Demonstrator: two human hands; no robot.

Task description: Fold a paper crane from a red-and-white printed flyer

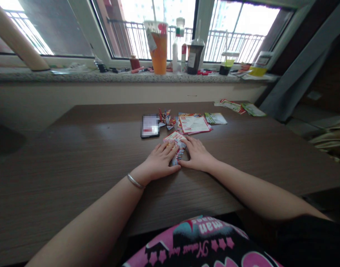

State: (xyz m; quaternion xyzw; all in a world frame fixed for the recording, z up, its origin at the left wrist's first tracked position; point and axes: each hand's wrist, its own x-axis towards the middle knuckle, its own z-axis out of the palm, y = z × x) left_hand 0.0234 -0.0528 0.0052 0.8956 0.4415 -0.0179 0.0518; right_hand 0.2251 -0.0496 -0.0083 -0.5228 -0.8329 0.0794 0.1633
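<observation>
A printed sheet of paper [179,150], partly folded over, lies flat on the brown table [103,155]. My left hand [161,159] rests on its left side with the fingers stretched out across it. At the paper's right edge is my right hand [197,154], fingers extended and thumb at the lower corner. Both hands press the paper from above without gripping it, and they cover part of its outline. Just beyond stands a pile of folded colourful paper pieces [167,118], beside a stack of printed sheets [195,123].
A phone [150,126] lies left of the folded pieces. More leaflets [216,118] are to the right, with others [253,109] near the table's far right corner. Along the windowsill [117,76] stand a tall orange drink cup [159,48], a dark cup [195,55] and bottles.
</observation>
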